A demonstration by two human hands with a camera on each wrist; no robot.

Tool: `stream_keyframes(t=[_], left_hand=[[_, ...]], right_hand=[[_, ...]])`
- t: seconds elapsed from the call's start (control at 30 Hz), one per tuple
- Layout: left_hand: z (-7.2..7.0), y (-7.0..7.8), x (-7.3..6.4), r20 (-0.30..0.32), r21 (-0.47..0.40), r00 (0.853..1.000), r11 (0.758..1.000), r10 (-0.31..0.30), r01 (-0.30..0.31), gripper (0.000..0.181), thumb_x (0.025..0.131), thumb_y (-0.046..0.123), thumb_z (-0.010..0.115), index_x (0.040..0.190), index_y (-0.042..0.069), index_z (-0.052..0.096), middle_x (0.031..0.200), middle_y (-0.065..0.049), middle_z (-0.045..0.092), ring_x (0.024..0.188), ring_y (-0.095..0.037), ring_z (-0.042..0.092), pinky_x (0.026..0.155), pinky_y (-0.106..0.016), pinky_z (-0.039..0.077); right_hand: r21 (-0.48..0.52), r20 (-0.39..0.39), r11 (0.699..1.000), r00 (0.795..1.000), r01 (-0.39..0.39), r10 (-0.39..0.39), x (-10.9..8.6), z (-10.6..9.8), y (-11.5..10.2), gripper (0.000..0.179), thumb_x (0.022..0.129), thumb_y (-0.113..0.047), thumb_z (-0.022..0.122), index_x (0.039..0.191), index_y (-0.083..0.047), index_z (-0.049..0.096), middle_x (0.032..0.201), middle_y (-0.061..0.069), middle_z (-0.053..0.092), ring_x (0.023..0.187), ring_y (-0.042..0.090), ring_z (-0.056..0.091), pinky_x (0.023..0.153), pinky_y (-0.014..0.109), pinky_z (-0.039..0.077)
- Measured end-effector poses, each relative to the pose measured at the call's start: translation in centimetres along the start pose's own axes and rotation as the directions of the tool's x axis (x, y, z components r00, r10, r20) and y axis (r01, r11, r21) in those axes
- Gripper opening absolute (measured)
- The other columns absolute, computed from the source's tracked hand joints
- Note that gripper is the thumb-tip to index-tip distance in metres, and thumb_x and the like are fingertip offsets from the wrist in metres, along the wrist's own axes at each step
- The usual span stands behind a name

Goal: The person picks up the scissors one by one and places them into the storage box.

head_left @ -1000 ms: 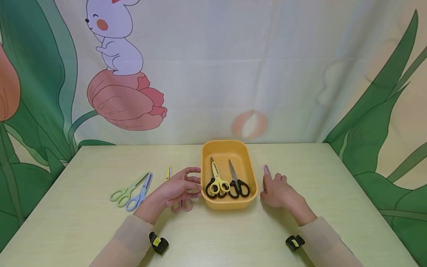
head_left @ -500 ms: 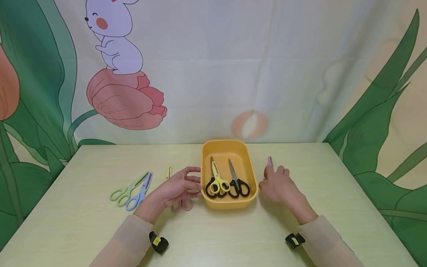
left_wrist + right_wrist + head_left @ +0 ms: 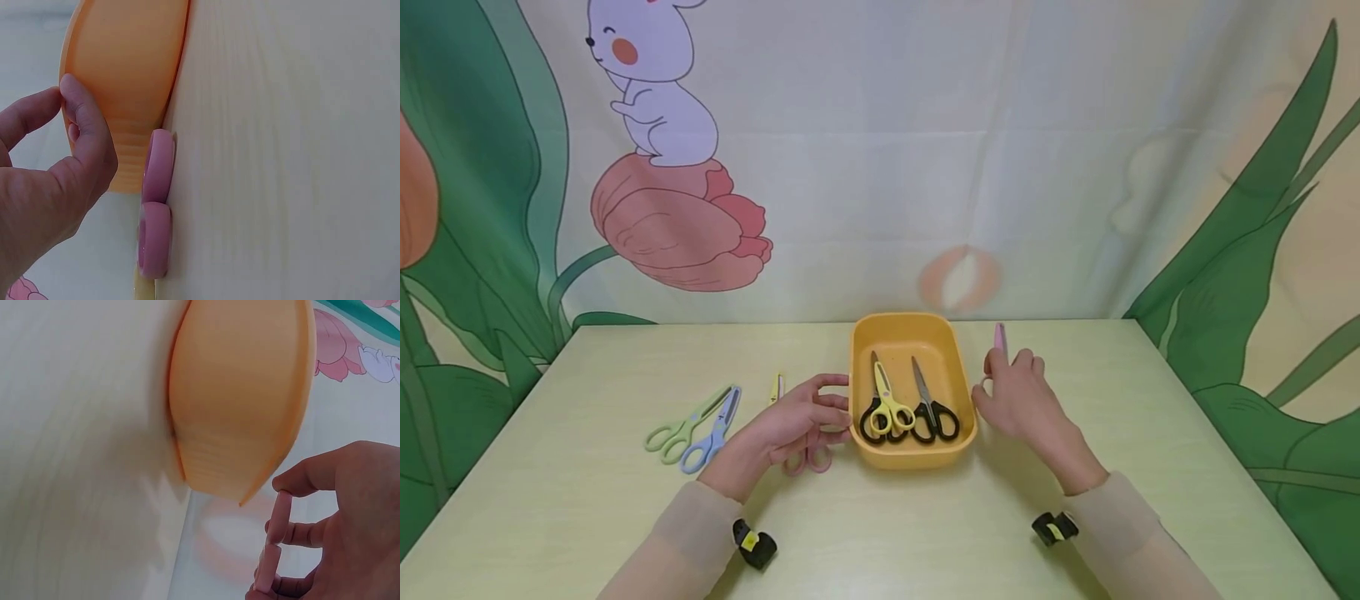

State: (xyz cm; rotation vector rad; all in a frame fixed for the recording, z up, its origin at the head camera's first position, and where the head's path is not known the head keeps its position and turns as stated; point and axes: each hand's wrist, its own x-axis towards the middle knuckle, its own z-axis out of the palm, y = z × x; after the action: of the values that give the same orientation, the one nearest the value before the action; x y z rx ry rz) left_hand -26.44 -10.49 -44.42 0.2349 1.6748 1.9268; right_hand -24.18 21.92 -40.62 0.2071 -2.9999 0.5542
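To the right of the yellow plastic bin (image 3: 910, 457), my right hand (image 3: 1022, 396) pinches pink scissors (image 3: 1000, 335) by the handles, blades pointing away. The right wrist view shows their handle loops (image 3: 280, 519) raised off the table, beside the bin. My left hand (image 3: 801, 421) touches the bin's left rim with relaxed, bent fingers, and its fingertips (image 3: 70, 87) lie right at the edge. Inside the bin lie yellow scissors (image 3: 883, 392) over a black-handled pair (image 3: 871, 429), plus another black-handled pair (image 3: 932, 417). Under my left hand, another pair of pink scissors (image 3: 159, 169) rests on the table, partly hidden.
Green scissors (image 3: 677, 437) and blue scissors (image 3: 718, 433) lie on the table (image 3: 880, 542) left of my left hand. A yellow blade (image 3: 777, 387) shows just behind that hand. Behind the table hangs a printed curtain (image 3: 850, 167) with a rabbit and flowers.
My right hand has moved away from me and up with the pink scissors, closer to the bin's right rim. The left hand and the bin stay put.
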Motion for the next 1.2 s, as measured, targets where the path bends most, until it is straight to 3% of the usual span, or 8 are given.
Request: stream_keyframes(t=[0.53,0.8,1.2], left_hand=[[0.1,0.2,0.0,-0.002,0.002,1.000,1.000,-0.010,0.010,0.069,0.096,-0.009,0.057,0.155,0.000,0.023,0.126,-0.025,0.049,0.089,-0.021,0.065,0.088,-0.038,0.058],[-0.1,0.2,-0.1,0.004,-0.010,1.000,1.000,-0.004,0.004,0.070,0.095,-0.009,0.058,0.155,-0.001,0.021,0.124,-0.024,0.049,0.089,-0.021,0.064,0.085,-0.036,0.058],[-0.1,0.1,0.0,0.023,-0.016,1.000,1.000,0.005,-0.005,0.071,0.095,-0.009,0.058,0.155,-0.003,0.019,0.123,-0.025,0.050,0.088,-0.021,0.065,0.084,-0.035,0.059]], right_hand=[[-0.018,-0.030,0.998,0.998,0.059,-0.059,0.6,-0.4,-2.9,0.019,0.095,-0.023,0.058,0.103,-0.006,0.052,0.099,0.022,0.043,0.093,0.039,0.041,0.064,0.040,0.043],[-0.045,0.010,0.994,0.995,0.104,-0.103,1.0,0.0,-5.0,0.023,0.095,-0.027,0.058,0.108,-0.008,0.054,0.102,0.023,0.044,0.094,0.037,0.041,0.061,0.039,0.045],[-0.089,0.103,0.979,0.979,0.184,-0.174,1.7,1.8,-7.5,0.015,0.097,-0.027,0.058,0.101,-0.013,0.054,0.100,0.020,0.047,0.096,0.035,0.043,0.064,0.039,0.046]])
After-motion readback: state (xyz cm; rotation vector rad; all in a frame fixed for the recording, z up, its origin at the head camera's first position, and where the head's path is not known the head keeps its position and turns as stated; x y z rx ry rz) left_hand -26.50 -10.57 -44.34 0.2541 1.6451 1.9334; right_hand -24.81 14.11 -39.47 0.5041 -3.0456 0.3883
